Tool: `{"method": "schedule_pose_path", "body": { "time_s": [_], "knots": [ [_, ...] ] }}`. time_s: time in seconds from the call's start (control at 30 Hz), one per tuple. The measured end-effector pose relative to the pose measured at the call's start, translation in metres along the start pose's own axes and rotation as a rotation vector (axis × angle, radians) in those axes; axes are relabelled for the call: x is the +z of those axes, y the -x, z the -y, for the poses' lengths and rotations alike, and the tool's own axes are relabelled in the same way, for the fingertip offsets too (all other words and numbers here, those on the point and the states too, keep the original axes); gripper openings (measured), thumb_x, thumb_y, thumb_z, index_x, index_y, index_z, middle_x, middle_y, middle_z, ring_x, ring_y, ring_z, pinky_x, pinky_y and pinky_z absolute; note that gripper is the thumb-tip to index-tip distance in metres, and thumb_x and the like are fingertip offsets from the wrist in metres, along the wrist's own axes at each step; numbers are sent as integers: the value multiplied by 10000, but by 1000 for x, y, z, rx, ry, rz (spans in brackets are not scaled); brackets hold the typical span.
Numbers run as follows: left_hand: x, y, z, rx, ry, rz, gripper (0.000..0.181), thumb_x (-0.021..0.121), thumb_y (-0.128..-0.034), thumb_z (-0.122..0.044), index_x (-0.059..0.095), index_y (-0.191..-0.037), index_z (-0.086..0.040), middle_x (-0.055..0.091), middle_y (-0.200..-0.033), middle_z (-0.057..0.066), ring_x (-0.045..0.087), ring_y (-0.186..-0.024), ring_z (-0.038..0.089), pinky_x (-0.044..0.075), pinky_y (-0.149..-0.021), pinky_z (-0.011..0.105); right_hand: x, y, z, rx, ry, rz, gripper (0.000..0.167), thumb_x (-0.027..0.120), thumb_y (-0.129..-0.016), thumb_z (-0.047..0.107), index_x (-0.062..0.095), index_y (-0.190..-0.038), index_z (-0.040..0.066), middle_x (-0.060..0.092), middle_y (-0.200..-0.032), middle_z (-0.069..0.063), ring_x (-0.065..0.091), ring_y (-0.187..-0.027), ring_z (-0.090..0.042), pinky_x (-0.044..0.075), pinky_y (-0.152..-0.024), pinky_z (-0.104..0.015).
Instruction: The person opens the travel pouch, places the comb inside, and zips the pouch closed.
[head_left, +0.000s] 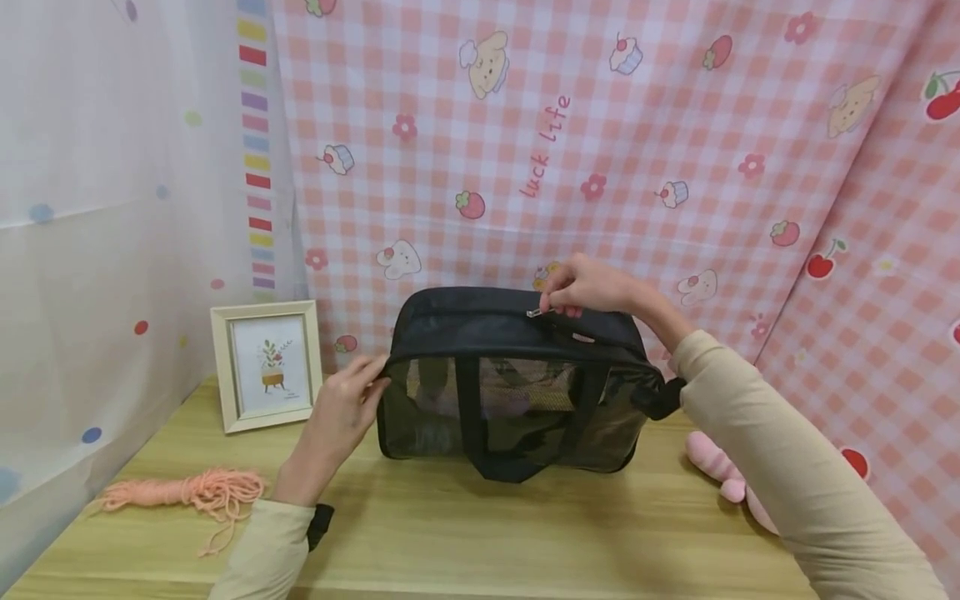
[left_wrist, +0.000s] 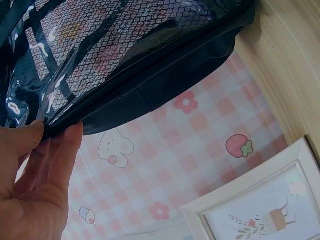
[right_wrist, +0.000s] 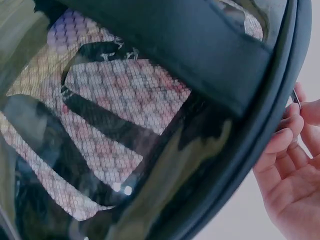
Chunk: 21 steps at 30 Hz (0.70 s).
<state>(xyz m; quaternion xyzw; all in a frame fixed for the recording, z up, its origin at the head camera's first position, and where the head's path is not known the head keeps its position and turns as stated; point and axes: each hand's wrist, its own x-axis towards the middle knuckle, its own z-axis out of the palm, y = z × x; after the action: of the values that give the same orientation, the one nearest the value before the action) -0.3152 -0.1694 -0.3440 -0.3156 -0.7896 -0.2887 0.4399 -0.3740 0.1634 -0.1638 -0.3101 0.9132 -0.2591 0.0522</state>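
A black bag (head_left: 517,408) with a see-through front, mesh back and dark strap handles stands upright on the table. My left hand (head_left: 351,408) pinches its upper left edge; in the left wrist view, thumb and fingers of that hand (left_wrist: 37,175) lie on either side of the dark piping. On top of the bag, my right hand (head_left: 588,285) pinches the metal zipper pull (head_left: 534,313). The right wrist view shows the right hand (right_wrist: 292,165) partly behind the bag's rim (right_wrist: 272,100). Something purplish (right_wrist: 70,31) shows through the clear panel; its kind cannot be made out.
A cream picture frame (head_left: 266,367) stands at the back left of the wooden table (head_left: 420,533). Nearer me lies a bundle of peach yarn (head_left: 180,493). A pink plush-looking thing (head_left: 716,462) sits at the right, partly behind my right sleeve. Checked cloth (head_left: 420,208) hangs behind the bag.
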Motion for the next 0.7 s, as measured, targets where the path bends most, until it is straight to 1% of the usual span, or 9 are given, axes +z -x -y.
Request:
{"method": "schedule_pose_path", "body": {
  "time_s": [0.1,0.2,0.27,0.37,0.5,0.63,0.7],
  "knots": [
    [0,0,-1,-6,-5,7,354,704,-793,113,652,-1141,70,623,-969,165,642,-719,230,530,-554,295,-3,5,-3,21,5,-1,218,531,-958,72,726,-908,-12,612,-762,-107,545,-630,-204,503,-590,-312],
    [-1,0,-2,-12,-9,9,353,706,-796,102,652,-1144,67,624,-966,163,645,-720,232,534,-558,297,-5,9,-5,43,9,2,220,532,-965,87,727,-924,-4,620,-792,-112,546,-650,-217,505,-614,-334],
    [-1,0,-2,-14,-10,7,350,707,-798,97,656,-1142,61,625,-961,158,643,-716,228,532,-556,296,-7,11,-6,39,12,5,220,531,-965,89,729,-931,0,627,-809,-112,550,-662,-226,508,-626,-342],
    [-1,1,-1,-8,-5,-4,353,715,-787,103,663,-1132,53,627,-951,153,632,-693,214,523,-540,297,-8,12,-7,39,6,10,216,533,-961,88,732,-933,8,631,-809,-108,554,-666,-226,509,-621,-319],
    [-1,1,1,-6,-2,-13,362,722,-773,113,667,-1126,49,629,-943,149,618,-664,195,512,-524,296,-9,13,-8,20,4,11,214,532,-952,66,732,-915,1,632,-790,-104,557,-643,-210,509,-601,-295],
    [0,1,0,-12,0,-9,361,720,-776,112,661,-1130,66,630,-943,155,613,-658,190,511,-522,296,-13,19,-10,8,4,1,205,538,-941,41,729,-904,-22,640,-777,-103,551,-613,-195,502,-575,-286],
    [1,0,-1,-12,-4,-7,361,721,-778,109,658,-1131,71,630,-939,156,611,-652,187,509,-519,295,-15,23,-12,20,12,-1,205,536,-942,43,727,-907,-24,631,-754,-102,546,-609,-191,500,-577,-295]
  ]
}}
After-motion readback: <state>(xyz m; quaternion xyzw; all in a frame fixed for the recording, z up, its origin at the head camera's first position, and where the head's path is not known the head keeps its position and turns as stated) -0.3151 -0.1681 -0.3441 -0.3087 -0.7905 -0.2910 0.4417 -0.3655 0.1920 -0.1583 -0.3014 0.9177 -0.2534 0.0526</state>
